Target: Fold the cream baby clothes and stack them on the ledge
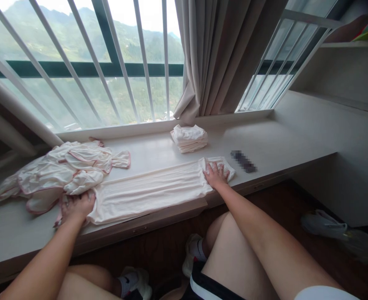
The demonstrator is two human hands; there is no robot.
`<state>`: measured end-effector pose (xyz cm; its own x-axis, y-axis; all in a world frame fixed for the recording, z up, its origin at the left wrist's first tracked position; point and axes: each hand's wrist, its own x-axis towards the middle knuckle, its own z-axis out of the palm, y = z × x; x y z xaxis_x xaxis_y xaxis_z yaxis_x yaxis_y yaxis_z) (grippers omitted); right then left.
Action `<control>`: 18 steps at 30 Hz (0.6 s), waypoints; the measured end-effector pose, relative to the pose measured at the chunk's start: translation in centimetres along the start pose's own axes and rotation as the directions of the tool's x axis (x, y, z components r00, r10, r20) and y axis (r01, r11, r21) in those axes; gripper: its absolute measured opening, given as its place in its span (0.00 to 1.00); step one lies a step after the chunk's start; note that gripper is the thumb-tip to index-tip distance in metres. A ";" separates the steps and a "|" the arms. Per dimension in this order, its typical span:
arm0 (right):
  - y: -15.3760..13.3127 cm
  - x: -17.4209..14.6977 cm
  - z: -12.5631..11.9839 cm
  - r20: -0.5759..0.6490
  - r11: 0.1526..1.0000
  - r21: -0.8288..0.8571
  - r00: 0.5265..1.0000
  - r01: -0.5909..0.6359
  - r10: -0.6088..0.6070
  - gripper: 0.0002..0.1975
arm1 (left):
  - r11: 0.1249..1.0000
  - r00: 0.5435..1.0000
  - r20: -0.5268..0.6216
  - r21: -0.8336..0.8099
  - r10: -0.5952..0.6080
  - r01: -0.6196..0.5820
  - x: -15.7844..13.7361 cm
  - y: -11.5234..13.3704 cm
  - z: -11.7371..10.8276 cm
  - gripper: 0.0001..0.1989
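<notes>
A long cream garment (pixel 152 185) lies stretched flat along the front of the white desk, folded into a narrow strip. My right hand (pixel 215 175) rests on its right end, fingers spread over the cloth. At the other end my left hand (pixel 78 205) presses down with fingers apart, partly hidden by the cloth beside it. Close to the left hand sits a loose heap of cream clothes with pink trim (pixel 68 166). Behind the stretched garment stands a neat stack of folded cream cloth (pixel 189 138).
A blurred dark object (pixel 244 161) lies on the desk (pixel 284 141) to the right. Barred windows (pixel 134 75) and a grey curtain (pixel 215 58) rise behind. Drawers are set under the desk edge. A clear plastic bag (pixel 324 224) lies on the floor at right.
</notes>
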<state>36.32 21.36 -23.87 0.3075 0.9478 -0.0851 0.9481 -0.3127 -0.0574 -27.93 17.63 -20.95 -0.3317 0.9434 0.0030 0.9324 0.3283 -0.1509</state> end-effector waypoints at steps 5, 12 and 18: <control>-1.4 -0.9 0.0 -0.048 0.999 -0.020 0.998 0.039 -0.039 0.35 | 0.998 0.999 0.011 -0.040 -0.038 0.038 -0.1 2.0 -0.4 0.34; -3.7 -2.1 -0.4 -0.074 0.999 0.009 0.996 0.047 -0.046 0.34 | 0.996 0.996 0.086 -0.075 -0.036 0.042 0.4 3.2 -0.6 0.37; -5.2 -2.7 -0.5 -0.073 0.997 0.039 0.996 0.061 -0.058 0.34 | 0.995 0.996 0.060 -0.072 -0.060 0.065 -0.3 4.3 -0.3 0.37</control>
<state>30.66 20.48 -22.80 0.2572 0.9663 -0.0089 0.9611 -0.2568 -0.1014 -23.74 18.77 -21.29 -0.3955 0.9172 -0.0477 0.9169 0.3913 -0.0785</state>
